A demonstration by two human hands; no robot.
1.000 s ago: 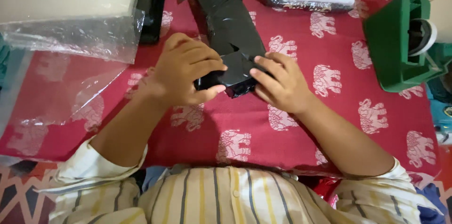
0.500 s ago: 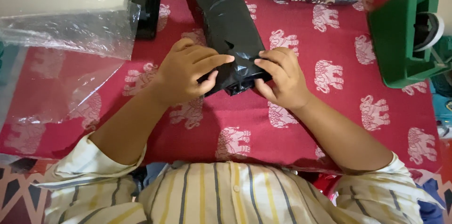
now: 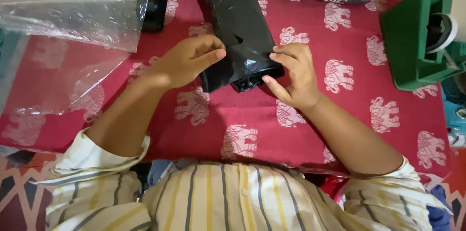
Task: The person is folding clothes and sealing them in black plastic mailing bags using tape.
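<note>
Long black parcel [image 3: 238, 27] lying on the red cloth [image 3: 340, 114], near end toward the body. Left hand [image 3: 187, 61] pressed against its left side, fingers curled loosely, thumb on the wrap. Right hand [image 3: 293, 78] pinching the crumpled end flap in a closed grip. Best done by keeping the flap taut, folding flat against the end, holding firm with the left. Green tape dispenser [image 3: 417, 36] well apart at right; clear plastic bag [image 3: 73, 32] at left.

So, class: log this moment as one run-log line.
left hand: pressing black plastic parcel | right hand: on parcel's end fold | surface: red cloth
</note>
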